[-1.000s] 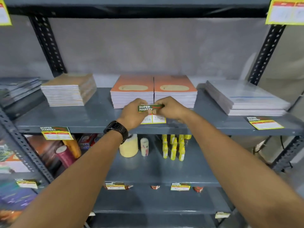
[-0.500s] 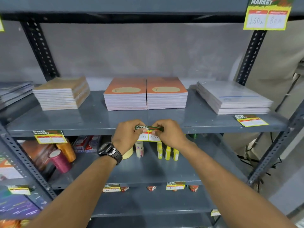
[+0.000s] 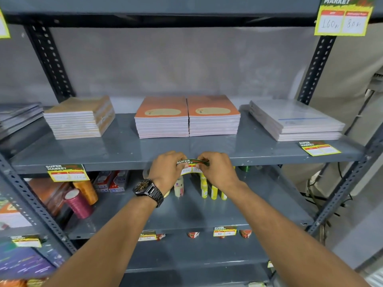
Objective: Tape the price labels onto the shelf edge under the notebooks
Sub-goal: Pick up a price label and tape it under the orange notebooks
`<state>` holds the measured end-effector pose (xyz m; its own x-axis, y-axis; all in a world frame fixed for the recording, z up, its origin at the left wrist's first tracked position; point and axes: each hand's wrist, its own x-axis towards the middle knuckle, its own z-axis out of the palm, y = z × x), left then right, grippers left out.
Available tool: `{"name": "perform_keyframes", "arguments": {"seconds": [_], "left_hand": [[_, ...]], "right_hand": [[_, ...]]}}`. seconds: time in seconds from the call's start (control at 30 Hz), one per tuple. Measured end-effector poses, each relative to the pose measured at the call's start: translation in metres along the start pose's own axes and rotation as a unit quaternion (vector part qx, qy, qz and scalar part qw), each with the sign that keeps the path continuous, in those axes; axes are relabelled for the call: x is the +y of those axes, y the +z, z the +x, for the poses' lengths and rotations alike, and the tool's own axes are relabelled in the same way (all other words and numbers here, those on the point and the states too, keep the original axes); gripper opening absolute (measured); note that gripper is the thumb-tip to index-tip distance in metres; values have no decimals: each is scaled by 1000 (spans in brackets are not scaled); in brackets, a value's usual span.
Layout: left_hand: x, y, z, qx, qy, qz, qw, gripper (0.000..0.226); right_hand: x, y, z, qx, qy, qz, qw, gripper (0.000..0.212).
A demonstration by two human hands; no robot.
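Two stacks of orange notebooks (image 3: 187, 119) lie side by side on the grey shelf (image 3: 116, 150). Directly below them, my left hand (image 3: 166, 169) and my right hand (image 3: 218, 169) pinch the two ends of a green and yellow price label (image 3: 191, 165) against the shelf's front edge (image 3: 116, 167). The label bows outward between my fingers. Another price label (image 3: 66, 172) hangs from the edge under the brown notebook stack (image 3: 79, 118) at the left. A third label (image 3: 319, 148) lies flat on the shelf before the white notebook stack (image 3: 294, 121).
A large price card (image 3: 344, 17) hangs from the upper shelf at top right. The shelf below holds yellow bottles (image 3: 211, 190), a maroon spool (image 3: 77, 203) and an orange spool (image 3: 86, 191). Perforated uprights (image 3: 49, 61) stand at the back. More labels (image 3: 224, 231) hang on the lower edge.
Both hands carried the label from the shelf top in front of the orange notebooks down to the front edge. The view tilted and shifted right.
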<state>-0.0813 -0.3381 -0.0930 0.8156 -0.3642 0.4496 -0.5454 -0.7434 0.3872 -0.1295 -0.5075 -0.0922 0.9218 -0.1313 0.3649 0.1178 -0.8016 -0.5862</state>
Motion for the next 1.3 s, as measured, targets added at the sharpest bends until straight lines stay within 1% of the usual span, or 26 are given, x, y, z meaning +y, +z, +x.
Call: {"name": "perform_keyframes", "arguments": {"seconds": [0.23, 0.33, 0.43, 0.5, 0.63, 0.73, 0.87, 1.1, 1.2, 1.3], "left_hand": [[0, 0, 3, -3, 12, 13, 1000, 12], [1, -2, 6, -4, 3, 9, 1000, 12], [1, -4, 9, -10, 1, 30, 1000, 10], [1, -6, 10, -5, 9, 54, 998, 12], [-1, -12, 15, 1, 25, 69, 997, 21], [-2, -11, 14, -9, 33, 74, 997, 16], [-4, -10, 10, -3, 49, 89, 995, 14], [-8, -9, 12, -22, 71, 112, 991, 16], [-3, -12, 11, -37, 75, 106, 991, 26], [7, -15, 13, -56, 58, 102, 991, 48]], "right_hand": [[-3, 6, 2, 15, 6, -33, 999, 8], [-6, 4, 3, 36, 0, -43, 998, 12], [-7, 1, 5, 47, 0, -88, 995, 16], [-7, 2, 6, 46, -10, -118, 992, 16], [-10, 3, 11, 26, -22, -127, 991, 17], [-13, 3, 11, 10, -18, -130, 991, 22], [-16, 5, 11, 11, -27, -160, 987, 32], [-15, 16, 6, 58, -29, -201, 977, 24], [-18, 13, 3, 51, -22, -188, 981, 22], [-13, 0, -2, 29, -27, -136, 990, 24]]}}
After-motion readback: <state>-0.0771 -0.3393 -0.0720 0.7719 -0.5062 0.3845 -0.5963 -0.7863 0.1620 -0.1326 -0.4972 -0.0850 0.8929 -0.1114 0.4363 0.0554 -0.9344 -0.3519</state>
